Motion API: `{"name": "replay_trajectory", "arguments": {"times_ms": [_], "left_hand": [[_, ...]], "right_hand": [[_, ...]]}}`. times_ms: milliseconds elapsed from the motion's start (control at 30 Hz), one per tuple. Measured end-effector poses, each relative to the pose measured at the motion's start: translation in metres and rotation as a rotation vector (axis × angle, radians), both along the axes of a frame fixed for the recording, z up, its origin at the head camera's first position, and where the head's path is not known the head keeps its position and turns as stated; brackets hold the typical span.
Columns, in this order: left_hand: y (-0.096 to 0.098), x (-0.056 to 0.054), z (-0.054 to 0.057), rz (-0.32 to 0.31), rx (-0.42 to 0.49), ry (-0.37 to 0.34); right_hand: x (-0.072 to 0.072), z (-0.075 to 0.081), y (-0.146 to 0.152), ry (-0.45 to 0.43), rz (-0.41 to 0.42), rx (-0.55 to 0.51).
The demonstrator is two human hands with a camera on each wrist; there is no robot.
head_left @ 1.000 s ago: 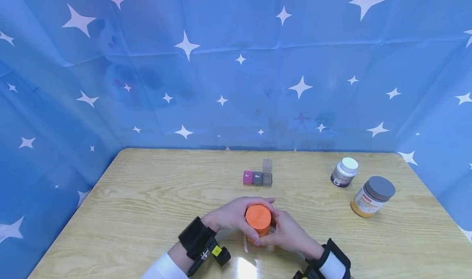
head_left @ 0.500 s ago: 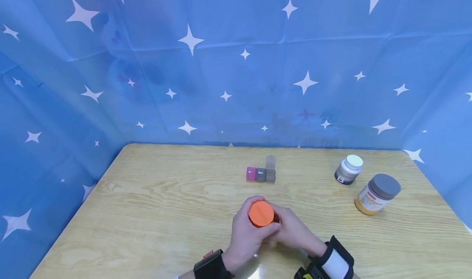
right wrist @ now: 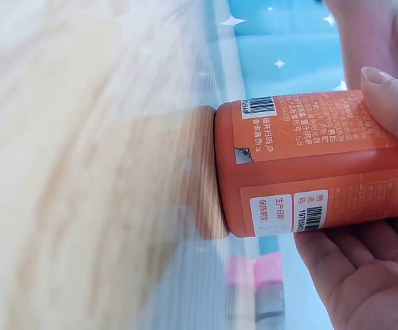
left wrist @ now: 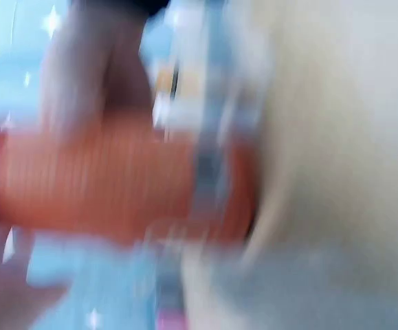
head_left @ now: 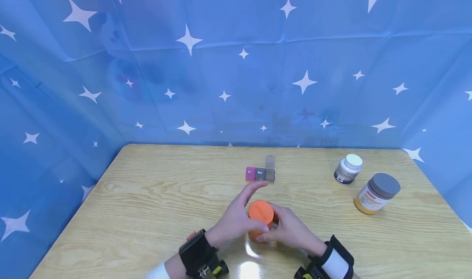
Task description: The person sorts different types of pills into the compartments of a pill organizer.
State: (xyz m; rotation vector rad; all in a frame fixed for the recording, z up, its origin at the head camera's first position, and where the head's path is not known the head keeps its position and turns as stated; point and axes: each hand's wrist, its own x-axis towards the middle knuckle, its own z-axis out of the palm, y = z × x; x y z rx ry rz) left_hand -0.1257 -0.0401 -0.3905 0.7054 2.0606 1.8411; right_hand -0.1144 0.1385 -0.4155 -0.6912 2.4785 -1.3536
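An orange bottle with an orange cap (head_left: 261,213) stands upright at the front middle of the table; its label shows in the right wrist view (right wrist: 308,165). My right hand (head_left: 291,229) grips the bottle's body from the right, thumb on one side and fingers on the other. My left hand (head_left: 236,219) is spread wide at the cap's left, index finger stretched forward and thumb across the near side. Whether that thumb touches the bottle I cannot tell. In the left wrist view the bottle (left wrist: 116,185) is blurred.
Behind the bottle lies a small pill organizer (head_left: 259,173) with pink and grey compartments, one lid raised. A white-capped bottle (head_left: 348,169) and a grey-lidded jar (head_left: 377,193) stand at the right. A blue star-patterned curtain (head_left: 236,66) borders the wooden table (head_left: 166,180).
My left hand closed round the cap and turned, its wrist swinging nearer to me. Now its fingers have spread off the cap and its wrist has swung back left. My right hand keeps hold of the bottle.
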Motion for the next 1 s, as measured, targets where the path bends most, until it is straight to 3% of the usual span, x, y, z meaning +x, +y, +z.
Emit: {"name": "replay_trajectory", "arguments": {"times_ms": [133, 233, 300, 400, 533, 667, 800, 1000], "left_hand": [[-0.011, -0.039, 0.000, -0.443, -0.003, -0.013], [-0.009, -0.059, -0.003, -0.735, -0.038, -0.056], [-0.007, -0.066, -0.003, -0.868, -0.070, -0.071], [-0.003, -0.072, -0.004, -0.963, -0.090, -0.050], [-0.004, -0.074, -0.004, -0.975, -0.109, -0.007], [-0.007, -0.073, -0.004, -0.924, -0.114, -0.018], [-0.008, -0.064, -0.004, -0.791, -0.119, -0.015], [-0.009, -0.041, -0.005, -0.514, -0.123, -0.056]], "right_hand": [[0.000, 0.000, 0.001, -0.043, 0.016, -0.013], [0.000, -0.001, 0.000, -0.062, 0.010, -0.012], [0.000, -0.002, 0.000, -0.069, 0.001, -0.013], [0.001, -0.003, 0.000, -0.058, -0.009, -0.026], [0.002, -0.003, 0.000, -0.073, -0.022, -0.020], [0.002, -0.001, 0.000, -0.111, -0.022, -0.022], [0.001, 0.000, 0.000, -0.098, -0.007, -0.018], [0.000, 0.001, 0.000, -0.094, 0.003, -0.028]]}}
